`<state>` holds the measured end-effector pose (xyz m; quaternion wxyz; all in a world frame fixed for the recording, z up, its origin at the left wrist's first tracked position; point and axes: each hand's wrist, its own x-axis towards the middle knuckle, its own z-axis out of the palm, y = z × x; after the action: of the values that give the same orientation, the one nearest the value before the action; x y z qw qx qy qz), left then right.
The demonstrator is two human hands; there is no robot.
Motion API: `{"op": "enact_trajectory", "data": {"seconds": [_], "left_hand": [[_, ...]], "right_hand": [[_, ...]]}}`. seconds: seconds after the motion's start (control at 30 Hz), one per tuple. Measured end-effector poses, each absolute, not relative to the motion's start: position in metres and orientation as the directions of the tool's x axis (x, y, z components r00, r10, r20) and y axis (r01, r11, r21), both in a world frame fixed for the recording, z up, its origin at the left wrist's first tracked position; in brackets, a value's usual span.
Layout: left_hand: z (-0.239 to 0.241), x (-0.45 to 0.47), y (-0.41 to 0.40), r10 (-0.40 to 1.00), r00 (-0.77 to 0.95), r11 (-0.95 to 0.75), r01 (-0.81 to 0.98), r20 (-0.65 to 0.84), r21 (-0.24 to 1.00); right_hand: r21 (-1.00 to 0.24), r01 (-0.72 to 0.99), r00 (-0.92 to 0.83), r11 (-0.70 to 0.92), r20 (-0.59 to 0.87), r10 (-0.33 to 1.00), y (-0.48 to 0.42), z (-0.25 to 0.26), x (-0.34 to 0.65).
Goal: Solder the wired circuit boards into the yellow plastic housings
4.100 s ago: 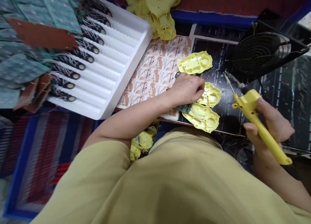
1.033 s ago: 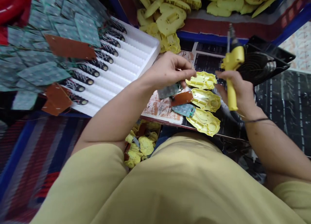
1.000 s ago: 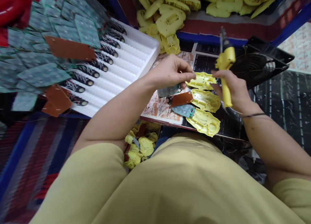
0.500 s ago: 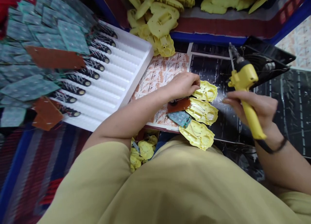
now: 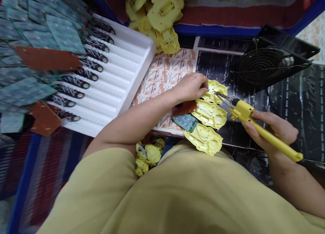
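My right hand (image 5: 275, 130) grips a yellow soldering gun (image 5: 243, 111), its tip pointing left and reaching over the uppermost yellow plastic shell (image 5: 220, 88). My left hand (image 5: 192, 86) is pinched at that shell's left side, on what looks like a thin wire; the fingertips partly hide it. Below lie two more yellow shells, the middle one (image 5: 212, 114) and the nearest one (image 5: 207, 139), with thin wires running across them. Beside them at the left are a brown circuit board (image 5: 186, 107) and a green circuit board (image 5: 185, 121).
A white foam tray (image 5: 127, 81) with wired black parts stands at the left, beside piled green circuit boards (image 5: 38, 41). More yellow shells (image 5: 165, 14) are heaped at the back. A black fan (image 5: 264, 64) stands at the back right, behind the soldering gun.
My right hand has lowered the soldering gun and swung it leftward, so its tip has come from beside the fan to the uppermost shell. My left hand stays pinched at that shell.
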<state>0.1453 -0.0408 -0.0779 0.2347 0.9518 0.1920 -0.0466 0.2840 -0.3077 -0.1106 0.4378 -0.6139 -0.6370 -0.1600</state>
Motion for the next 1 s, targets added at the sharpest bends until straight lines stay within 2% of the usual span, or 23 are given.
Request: {"op": "enact_trajectory", "data": {"seconds": [0.13, 0.33, 0.5, 0.67, 0.77, 0.87, 1.0], "left_hand": [[-0.08, 0.145, -0.04, 0.34, 0.924, -0.819, 0.382, -0.174, 0.429], [-0.084, 0.146, -0.036, 0.333, 0.933, -0.829, 0.359, -0.135, 0.429], [-0.083, 0.147, -0.036, 0.345, 0.926, -0.821, 0.378, -0.154, 0.428], [-0.081, 0.148, -0.038, 0.347, 0.924, -0.822, 0.382, -0.16, 0.423], [-0.08, 0.147, -0.038, 0.346, 0.924, -0.829, 0.382, -0.163, 0.409], [-0.079, 0.143, -0.037, 0.342, 0.93, -0.817, 0.366, -0.138, 0.444], [-0.078, 0.142, -0.033, 0.387, 0.914, -0.741, 0.388, -0.124, 0.549]], "right_hand": [[-0.374, 0.891, 0.133, 0.256, 0.756, 0.641, -0.303, -0.113, 0.284], [-0.292, 0.908, 0.021, 0.3, 0.747, 0.664, -0.3, -0.105, 0.288], [-0.366, 0.895, 0.115, 0.255, 0.743, 0.66, -0.304, -0.098, 0.287], [-0.341, 0.89, 0.078, 0.304, 0.769, 0.635, -0.305, -0.104, 0.287], [-0.398, 0.899, 0.187, 0.183, 0.725, 0.663, -0.31, -0.11, 0.286], [-0.421, 0.905, 0.287, 0.056, 0.704, 0.65, -0.315, -0.114, 0.284], [-0.492, 0.866, 0.333, 0.087, 0.698, 0.634, -0.318, -0.115, 0.281]]}}
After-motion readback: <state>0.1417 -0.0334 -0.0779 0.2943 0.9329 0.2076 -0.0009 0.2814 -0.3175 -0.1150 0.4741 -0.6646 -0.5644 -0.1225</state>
